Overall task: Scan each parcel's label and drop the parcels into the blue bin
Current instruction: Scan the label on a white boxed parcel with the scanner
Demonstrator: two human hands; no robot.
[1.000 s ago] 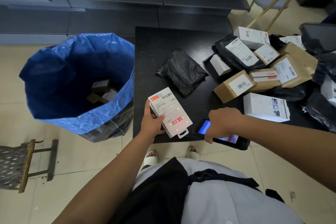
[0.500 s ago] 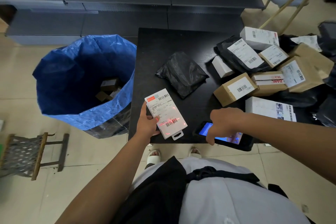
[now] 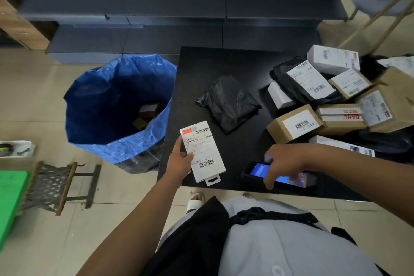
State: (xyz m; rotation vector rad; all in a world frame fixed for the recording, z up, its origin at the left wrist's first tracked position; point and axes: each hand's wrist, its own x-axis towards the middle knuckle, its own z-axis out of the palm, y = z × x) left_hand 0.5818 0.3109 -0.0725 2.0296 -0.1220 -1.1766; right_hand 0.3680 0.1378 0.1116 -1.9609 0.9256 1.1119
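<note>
Near the counter (image 3: 224, 63) edge, the right hand (image 3: 284, 163) curls over the scanner (image 3: 277, 177). The left hand (image 3: 181, 161) pinches the white parcel (image 3: 202, 152); its red scan glow has gone, so it looks scanned. The blue bin (image 3: 116, 107) waits far left.

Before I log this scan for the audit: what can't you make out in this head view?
- White parcel in the left hand: label print too small to read.
- Scanner: the right hand covers the middle; its screen text is blurred.
- Blue bin: boxes at the bottom are dim; their number is unclear.
- Parcel pile: cut off by the right edge, lower parcels hidden beneath others.
</note>
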